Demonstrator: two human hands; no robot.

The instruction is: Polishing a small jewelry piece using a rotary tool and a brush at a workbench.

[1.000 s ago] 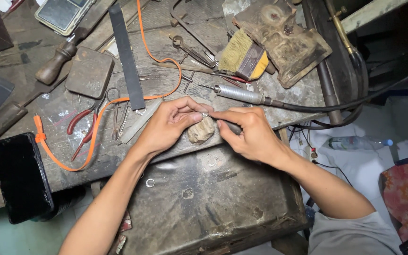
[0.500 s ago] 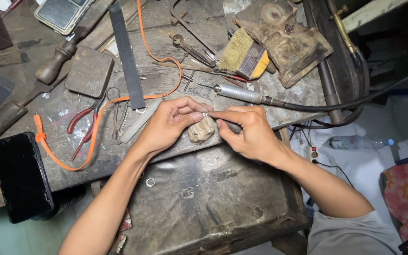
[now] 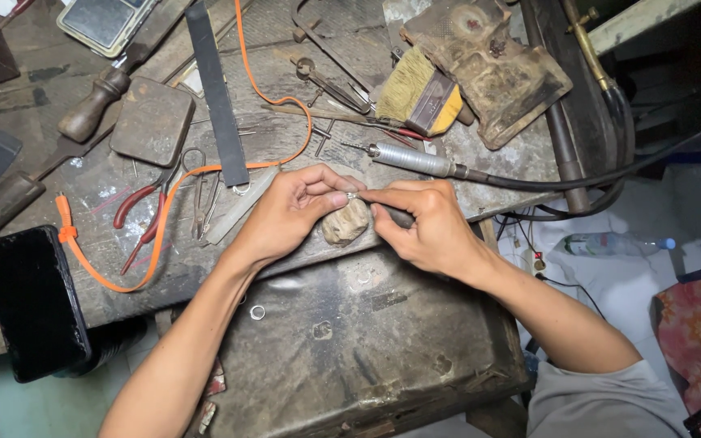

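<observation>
Left hand [image 3: 290, 212]: from my remote view it is pinched shut on a small metal piece [image 3: 352, 195], pressed at the top of the worn wooden peg [image 3: 345, 221] at the desk [image 3: 480, 158] edge.
Right hand [image 3: 423, 223]: closed around a thin tool [image 3: 383, 203], tip at the piece.
Slip risk: I judge the tip could skid onto the left fingertips [image 3: 336, 197].
Drop risk: a loosened pinch could send the piece among the pliers [image 3: 141, 221].

Two bare forearms enter from bottom of frame, no watch, no gloves, no rings visible. Left hand [image 3: 290, 212] and right hand [image 3: 425, 225] bare, nails short. Grey short sleeve [image 3: 602, 401] at lower right of frame, soft cloth, creased, plain.
</observation>
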